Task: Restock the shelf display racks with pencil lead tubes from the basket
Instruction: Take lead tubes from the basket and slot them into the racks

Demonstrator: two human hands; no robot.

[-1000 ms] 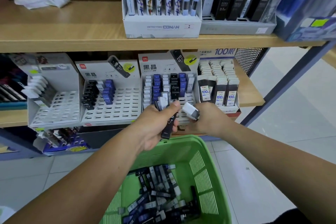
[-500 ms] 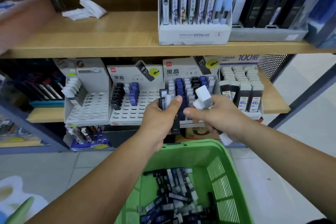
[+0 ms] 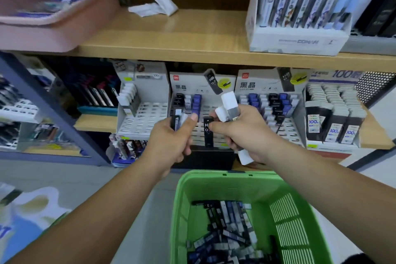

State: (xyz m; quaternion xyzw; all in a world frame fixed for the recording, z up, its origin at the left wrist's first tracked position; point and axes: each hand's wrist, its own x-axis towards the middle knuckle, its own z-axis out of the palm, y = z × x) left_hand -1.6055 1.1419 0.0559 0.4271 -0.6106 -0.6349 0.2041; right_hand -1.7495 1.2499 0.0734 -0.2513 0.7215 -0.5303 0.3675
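My left hand [image 3: 171, 141] grips a small bunch of lead tubes [image 3: 179, 120], black and pale ones, in front of the middle display rack [image 3: 201, 113]. My right hand [image 3: 242, 133] holds several white-capped tubes [image 3: 230, 106] in its fist and pinches one black tube [image 3: 208, 132] between thumb and forefinger, upright before the rack's lower slots. The green basket [image 3: 216, 186] sits below my arms with many loose tubes [image 3: 227, 227] in its bottom. A second rack [image 3: 270, 103] to the right holds several rows of blue, black and white tubes.
A third, mostly bare rack [image 3: 145, 113] stands left of the middle one. Boxed 100-count leads [image 3: 334, 118] fill the right end. On the upper shelf [image 3: 192, 34] are a pen display box [image 3: 300, 17], crumpled white paper [image 3: 156, 6] and a pink tray [image 3: 49, 21].
The view has swung left and closer to the shelf. My right hand now pinches a single black tube apart from the left hand's bunch, which it met a second ago.
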